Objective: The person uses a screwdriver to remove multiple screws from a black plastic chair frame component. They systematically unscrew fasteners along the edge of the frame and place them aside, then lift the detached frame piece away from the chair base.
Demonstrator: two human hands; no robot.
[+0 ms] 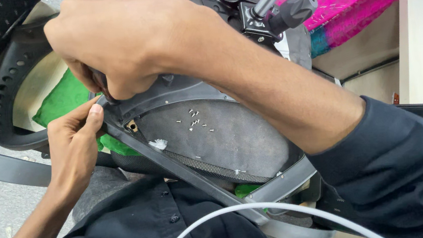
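- The right hand is clenched around a dark tool handle, almost wholly hidden in the fist; its tip cannot be seen.
- The left hand pinches the grey plastic frame of an upturned chair seat with thumb and fingertips, near the right fist.
- The seat rests on the person's lap, its far edge covered by the right forearm.
- Small loose screws lie on the seat's underside.
- A lever knob sticks out above.
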